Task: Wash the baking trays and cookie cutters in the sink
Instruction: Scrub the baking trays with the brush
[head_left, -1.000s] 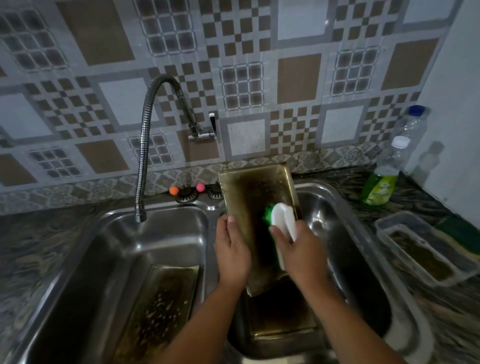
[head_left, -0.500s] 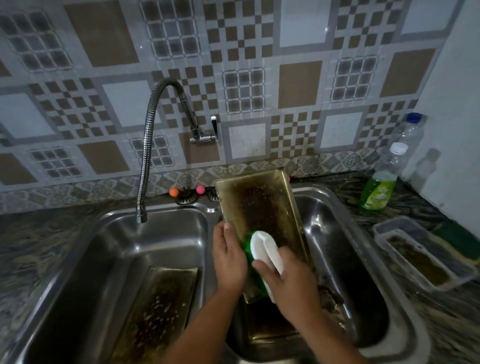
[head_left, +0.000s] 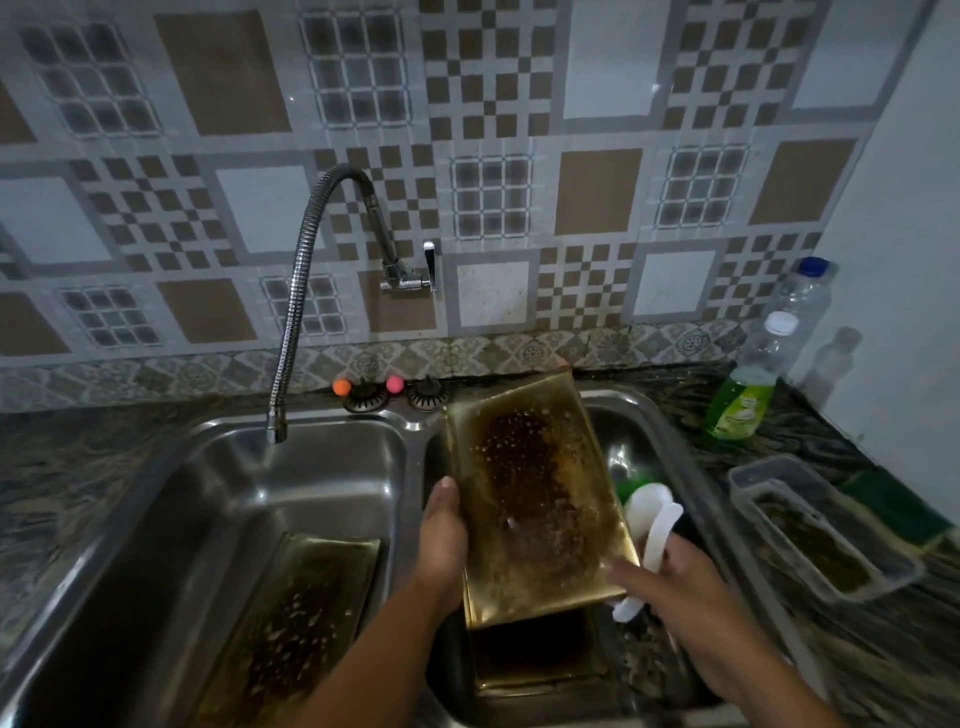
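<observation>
A greasy, gold-coloured baking tray (head_left: 535, 499) stands tilted over the right sink basin (head_left: 644, 431), dark burnt residue on its face. My left hand (head_left: 441, 540) grips its left edge. My right hand (head_left: 691, 597) holds a white-handled scrub brush (head_left: 652, 525) with green bristles, off the tray's right edge, index finger touching the tray's lower right corner. A second dirty tray (head_left: 291, 623) lies flat in the left basin (head_left: 218, 493). A third tray (head_left: 530, 660) lies in the right basin under the held one.
A flexible steel faucet (head_left: 296, 312) hangs over the left basin. Green dish soap bottle (head_left: 743, 384) and a clear bottle (head_left: 802, 296) stand at the back right. A plastic container (head_left: 821, 530) and a green sponge (head_left: 893, 509) sit on the right counter.
My right hand has pulled the brush off the tray's face, down and to the right of its edge. The tray is tipped a bit further right; my left hand stays on its left edge.
</observation>
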